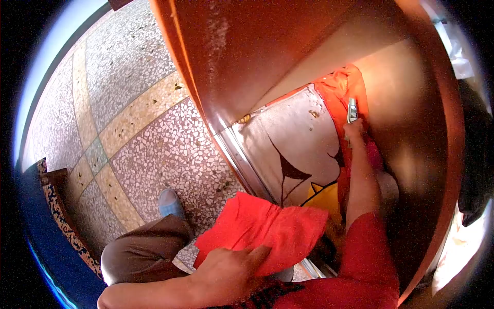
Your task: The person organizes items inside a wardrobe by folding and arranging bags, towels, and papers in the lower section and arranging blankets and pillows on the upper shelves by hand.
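My left hand grips a folded red cloth above my lap, with its fingers over the near edge. My right arm reaches deep into an open brown cabinet. At the back, my right hand is closed around the lower end of a small silvery object with dark markings, too small to name. Behind that hand an orange-red cloth lies crumpled against the cabinet's inner wall. A pale sheet with a cartoon drawing covers the cabinet floor beside it.
The brown cabinet door stands open on the left, over a metal-edged sill. Speckled terrazzo floor lies beyond, with my slippered foot on it. A yellow cloth or print shows near my right forearm.
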A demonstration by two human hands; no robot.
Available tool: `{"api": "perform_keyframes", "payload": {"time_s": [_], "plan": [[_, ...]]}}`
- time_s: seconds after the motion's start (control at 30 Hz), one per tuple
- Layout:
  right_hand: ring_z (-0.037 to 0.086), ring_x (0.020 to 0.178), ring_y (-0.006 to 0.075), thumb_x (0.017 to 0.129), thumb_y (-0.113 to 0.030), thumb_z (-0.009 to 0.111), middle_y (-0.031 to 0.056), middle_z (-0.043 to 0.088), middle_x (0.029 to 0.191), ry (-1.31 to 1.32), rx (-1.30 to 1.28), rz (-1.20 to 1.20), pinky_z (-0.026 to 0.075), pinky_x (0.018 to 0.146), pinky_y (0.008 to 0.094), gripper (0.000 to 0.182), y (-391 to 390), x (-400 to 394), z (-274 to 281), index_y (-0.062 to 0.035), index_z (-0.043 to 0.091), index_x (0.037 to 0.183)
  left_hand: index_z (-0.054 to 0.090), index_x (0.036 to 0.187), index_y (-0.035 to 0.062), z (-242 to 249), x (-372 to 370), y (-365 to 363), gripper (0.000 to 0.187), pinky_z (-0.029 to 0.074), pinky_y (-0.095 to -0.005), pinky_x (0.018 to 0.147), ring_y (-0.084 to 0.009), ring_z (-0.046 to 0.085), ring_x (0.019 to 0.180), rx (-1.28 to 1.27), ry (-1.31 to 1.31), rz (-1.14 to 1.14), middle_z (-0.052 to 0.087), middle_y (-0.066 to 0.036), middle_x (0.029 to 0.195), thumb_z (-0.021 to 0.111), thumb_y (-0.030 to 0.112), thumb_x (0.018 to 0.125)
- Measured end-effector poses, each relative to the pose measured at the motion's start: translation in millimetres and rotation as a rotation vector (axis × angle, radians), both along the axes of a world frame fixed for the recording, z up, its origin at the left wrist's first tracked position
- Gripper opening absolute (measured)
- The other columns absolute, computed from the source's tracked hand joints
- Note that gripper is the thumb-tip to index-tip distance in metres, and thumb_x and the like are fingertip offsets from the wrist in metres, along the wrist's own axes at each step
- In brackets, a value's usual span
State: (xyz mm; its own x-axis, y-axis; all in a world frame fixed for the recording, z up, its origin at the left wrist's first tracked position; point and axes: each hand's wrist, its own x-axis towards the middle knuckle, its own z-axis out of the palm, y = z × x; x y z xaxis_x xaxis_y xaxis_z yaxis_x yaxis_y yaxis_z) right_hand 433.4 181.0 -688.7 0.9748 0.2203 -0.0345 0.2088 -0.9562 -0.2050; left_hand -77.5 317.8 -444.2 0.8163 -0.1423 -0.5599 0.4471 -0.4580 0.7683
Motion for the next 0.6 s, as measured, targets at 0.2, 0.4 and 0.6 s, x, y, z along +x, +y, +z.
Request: {"api": "perform_keyframes", "payload": {"time_s": [0.2,0.4,0.6], "plan": [[0.062,0.096,0.0372,0.067,-0.011,0.065,0.0245,0.063,0.098,0.143,-0.092,-0.023,0.049,0.082,0.0441,0.041,20.4,17.1,-31.5,0.0044,0.054,0.103,0.044,0.128,0.0013,-2.1,-1.4,6.1,0.070,0.050,-0.0474,0.064,-0.0398,0.063,0.072,-0.046,0.028,0.035,0.063,-0.023,0.077,0.069,0.034,0.072],[0.061,0.094,0.0389,0.069,-0.004,0.062,0.0236,0.062,0.097,0.070,0.100,0.190,0.048,0.081,0.0431,0.034,-9.9,18.5,-22.0,0.0013,0.054,0.102,0.046,0.126,0.0019,-1.0,-1.9,5.9,0.071,0.051,-0.0473,0.066,-0.0401,0.063,0.072,-0.064,0.042,0.087,0.063,-0.023,0.078,0.070,0.037,0.070],[0.060,0.097,0.0395,0.071,-0.004,0.059,0.0251,0.062,0.101,0.107,0.021,0.095,0.048,0.084,0.0439,0.036,9.4,19.5,-30.1,0.0017,0.055,0.106,0.047,0.124,-0.0003,13.4,14.2,10.3,0.069,0.052,-0.0460,0.064,-0.0399,0.063,0.072,0.073,0.172,0.026,0.063,-0.023,0.081,0.070,0.039,0.071]]}}
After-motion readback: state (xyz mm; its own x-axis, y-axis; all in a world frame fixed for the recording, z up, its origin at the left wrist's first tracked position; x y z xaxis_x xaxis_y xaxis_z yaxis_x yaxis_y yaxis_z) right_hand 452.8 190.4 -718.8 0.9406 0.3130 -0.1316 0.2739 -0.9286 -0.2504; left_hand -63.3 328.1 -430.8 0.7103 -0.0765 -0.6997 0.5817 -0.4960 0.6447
